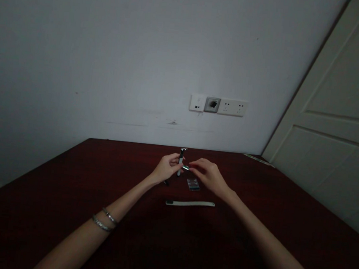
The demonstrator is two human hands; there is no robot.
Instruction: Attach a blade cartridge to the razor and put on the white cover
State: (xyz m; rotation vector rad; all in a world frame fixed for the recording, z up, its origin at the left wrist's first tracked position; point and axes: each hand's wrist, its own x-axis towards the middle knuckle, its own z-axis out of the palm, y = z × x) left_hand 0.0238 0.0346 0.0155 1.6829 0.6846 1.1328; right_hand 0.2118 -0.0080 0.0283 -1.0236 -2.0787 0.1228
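My left hand point(167, 168) is closed around a slim upright tool point(181, 158) with a dark handle and a metal head, possibly a razor. My right hand point(209, 175) pinches a small shiny piece point(185, 167) right beside that tool, at about mid-height. Both hands hover over the far middle of a dark red table point(64, 208). A small dark packet point(193, 184) lies on the table under my right hand. Nearer to me lies a long pale strip with a dark tip point(190, 203).
Two silver bangles point(105, 219) circle my left forearm. A grey wall rises behind the table with a row of sockets point(218, 105). A pale door point(342, 125) stands at the right, close to the table's right edge.
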